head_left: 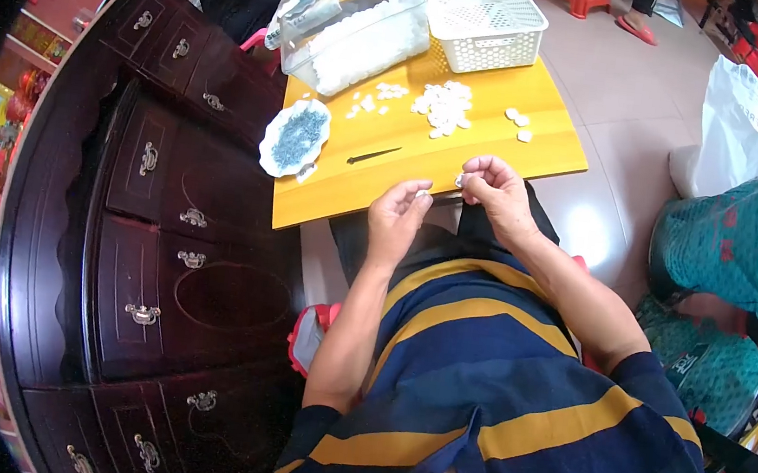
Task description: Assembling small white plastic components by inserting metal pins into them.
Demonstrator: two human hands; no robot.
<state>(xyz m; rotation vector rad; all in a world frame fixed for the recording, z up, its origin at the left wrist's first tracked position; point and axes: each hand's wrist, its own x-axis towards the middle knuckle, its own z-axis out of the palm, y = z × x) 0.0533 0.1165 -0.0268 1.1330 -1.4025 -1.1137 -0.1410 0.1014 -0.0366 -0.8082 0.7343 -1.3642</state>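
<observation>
Pinching a small white piece (pixel 421 193) at the counter (pixel 508 92) edge, left hand (pixel 397 215) holds it clenched, right hand (pixel 489 186) grips another, apparently mid-assembly; next likely calls for fine alignment, loose white pieces (pixel 443 108) lying beyond.

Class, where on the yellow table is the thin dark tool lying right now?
In the head view, the thin dark tool lies on the yellow table toward the person's left, just right of the white dish of grey-blue bits and beyond the left hand.

both hands, left (pixel 398 209) and right (pixel 493 190), pinch small white pieces above yellow table (pixel 464 143).
</observation>
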